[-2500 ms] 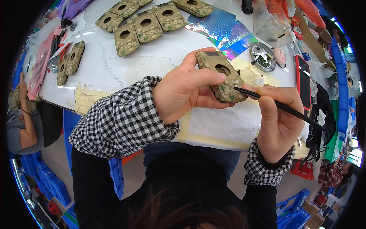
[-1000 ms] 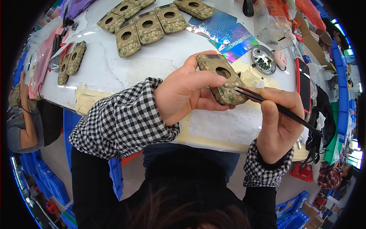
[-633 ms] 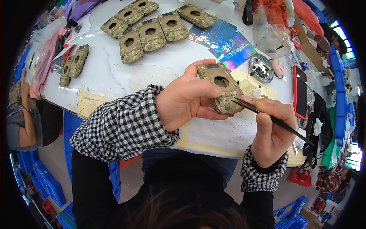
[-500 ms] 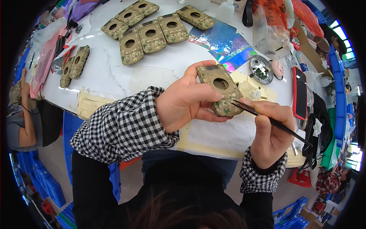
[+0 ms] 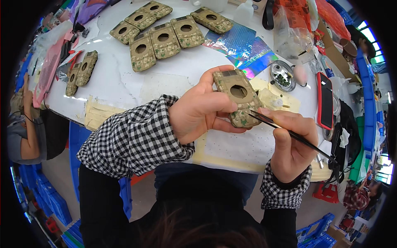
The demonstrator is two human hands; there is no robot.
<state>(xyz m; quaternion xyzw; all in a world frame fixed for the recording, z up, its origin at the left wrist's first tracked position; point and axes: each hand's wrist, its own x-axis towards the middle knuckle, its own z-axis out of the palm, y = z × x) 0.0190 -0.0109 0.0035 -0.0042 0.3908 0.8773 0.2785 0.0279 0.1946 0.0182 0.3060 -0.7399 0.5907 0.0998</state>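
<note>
Your left hand [image 5: 198, 108] has drawn its thumb back from the round hole in the boxy, mottled tan-and-green camouflage shell [image 5: 245, 101] and grips its side, left of and nearer you than the round clear dish [image 5: 293, 84] of dark green bits [image 5: 282, 79]. Your right hand [image 5: 291, 144] pinches slim black pointed tweezers [image 5: 312, 144], tips at the shell's rounded near end. Matching shells [image 5: 165, 49] lie well left of the dish.

The white table [image 5: 111, 70] carries camouflage shells [image 5: 163, 47] (each round-holed), iridescent sheets [image 5: 233, 39] and a red-edged phone [image 5: 326, 101].
</note>
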